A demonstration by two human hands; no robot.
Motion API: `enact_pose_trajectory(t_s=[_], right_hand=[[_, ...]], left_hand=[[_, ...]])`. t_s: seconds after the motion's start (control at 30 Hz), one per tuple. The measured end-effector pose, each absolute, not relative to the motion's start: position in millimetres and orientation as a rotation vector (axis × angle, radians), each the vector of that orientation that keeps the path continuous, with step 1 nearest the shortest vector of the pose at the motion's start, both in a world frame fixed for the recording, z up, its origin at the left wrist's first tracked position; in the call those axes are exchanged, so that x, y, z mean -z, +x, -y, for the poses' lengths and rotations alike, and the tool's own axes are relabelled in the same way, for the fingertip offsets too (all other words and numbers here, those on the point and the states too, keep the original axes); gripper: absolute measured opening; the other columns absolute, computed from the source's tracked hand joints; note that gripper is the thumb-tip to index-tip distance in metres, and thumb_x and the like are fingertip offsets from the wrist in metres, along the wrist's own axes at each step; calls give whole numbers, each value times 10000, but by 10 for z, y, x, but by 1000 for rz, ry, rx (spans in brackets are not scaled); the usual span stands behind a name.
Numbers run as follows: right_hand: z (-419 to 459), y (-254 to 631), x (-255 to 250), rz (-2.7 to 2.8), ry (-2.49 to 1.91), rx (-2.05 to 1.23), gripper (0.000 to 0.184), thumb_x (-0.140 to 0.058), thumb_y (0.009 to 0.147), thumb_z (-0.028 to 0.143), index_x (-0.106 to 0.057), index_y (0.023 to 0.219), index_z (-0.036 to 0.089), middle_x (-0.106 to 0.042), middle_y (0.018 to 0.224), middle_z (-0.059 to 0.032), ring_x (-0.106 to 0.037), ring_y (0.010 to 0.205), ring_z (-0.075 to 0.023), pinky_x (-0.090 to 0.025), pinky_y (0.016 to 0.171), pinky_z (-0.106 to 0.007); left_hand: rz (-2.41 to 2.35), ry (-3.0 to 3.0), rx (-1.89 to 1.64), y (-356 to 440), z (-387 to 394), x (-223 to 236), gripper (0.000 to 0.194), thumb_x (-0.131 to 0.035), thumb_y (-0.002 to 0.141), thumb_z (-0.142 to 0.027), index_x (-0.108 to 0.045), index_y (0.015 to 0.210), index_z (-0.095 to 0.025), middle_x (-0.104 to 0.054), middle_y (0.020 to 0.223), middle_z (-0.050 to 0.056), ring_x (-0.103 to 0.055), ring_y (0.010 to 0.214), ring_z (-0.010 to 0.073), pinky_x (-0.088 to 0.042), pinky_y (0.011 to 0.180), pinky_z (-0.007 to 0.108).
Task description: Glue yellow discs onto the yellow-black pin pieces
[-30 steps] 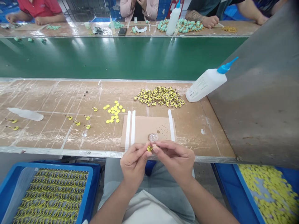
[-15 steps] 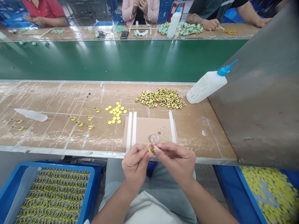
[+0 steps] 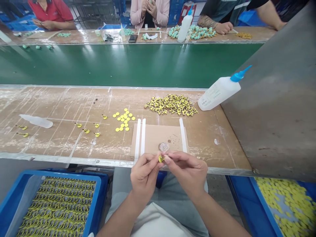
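Pinches small yellow piece (image 3: 161, 159) btwn thumb & index of L hand (image 3: 143, 172); likewise pinches its R side w/ thumb & index of R hand (image 3: 190, 169), can't tell exact contact, too small. Holds piece at near edge of worktop (image 3: 207, 144), just this side of small clear round dish (image 3: 164, 147). Has dish on cardboard sheet (image 3: 154, 135) w/ white tape strips (image 3: 137, 140) & dark specks (image 3: 174, 139). Shows, beyond sheet, heap of tiny yellow-&-dark bits (image 3: 172, 105); L of sheet, loose yellow discs (image 3: 125, 116); farther L, several discs w/ dark bits attached (image 3: 87, 131), spaced apart, plus translucent white item (image 3: 37, 121). Has white bottle (image 3: 218, 94) w/ blue nozzle (image 3: 237, 77) tilted at R, beside gray metal panel (image 3: 271, 98). Shows, below worktop, blue tray (image 3: 98, 187) w/ yellow-&-dark rows at L, blue crate (image 3: 263, 204) w/ many yellow discs at R. Shows, across green belt (image 3: 135, 65), co-workers (image 3: 161, 14) at 2nd worktop (image 3: 84, 38) w/ mint-green pieces (image 3: 207, 32).
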State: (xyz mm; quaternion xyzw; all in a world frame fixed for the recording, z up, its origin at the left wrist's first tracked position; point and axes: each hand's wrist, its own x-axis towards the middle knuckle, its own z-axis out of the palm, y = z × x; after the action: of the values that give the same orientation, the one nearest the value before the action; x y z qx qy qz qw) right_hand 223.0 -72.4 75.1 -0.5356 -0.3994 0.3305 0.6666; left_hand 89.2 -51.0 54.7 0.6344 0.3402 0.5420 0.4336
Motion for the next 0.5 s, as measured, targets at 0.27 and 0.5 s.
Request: enact_pose_trajectory(t_s=[0.27,0.5], right_hand=[[695,2231,-779,887,-1181,-811,127,-808,750,120,-777,790,237,-791,831,-21,-775,749,-214,-682,680,-286],[779,2220,-739,802,-1392,-710,137,-882,682,266,-779,763,225,-777,748,-65,-737,572,-223,-664,544,-274]], left_hand=[[-830,1578,-1385,865,493,-553,437,-649,868,-56,-711,1232,-290,-672,856,38,-658,765,140,-556,671,237],[-855,1548,-1385,886,533,-633,252,-630,910,-139,-776,1100,-217,-718,884,92,-704,806,171,-593,734,283]])
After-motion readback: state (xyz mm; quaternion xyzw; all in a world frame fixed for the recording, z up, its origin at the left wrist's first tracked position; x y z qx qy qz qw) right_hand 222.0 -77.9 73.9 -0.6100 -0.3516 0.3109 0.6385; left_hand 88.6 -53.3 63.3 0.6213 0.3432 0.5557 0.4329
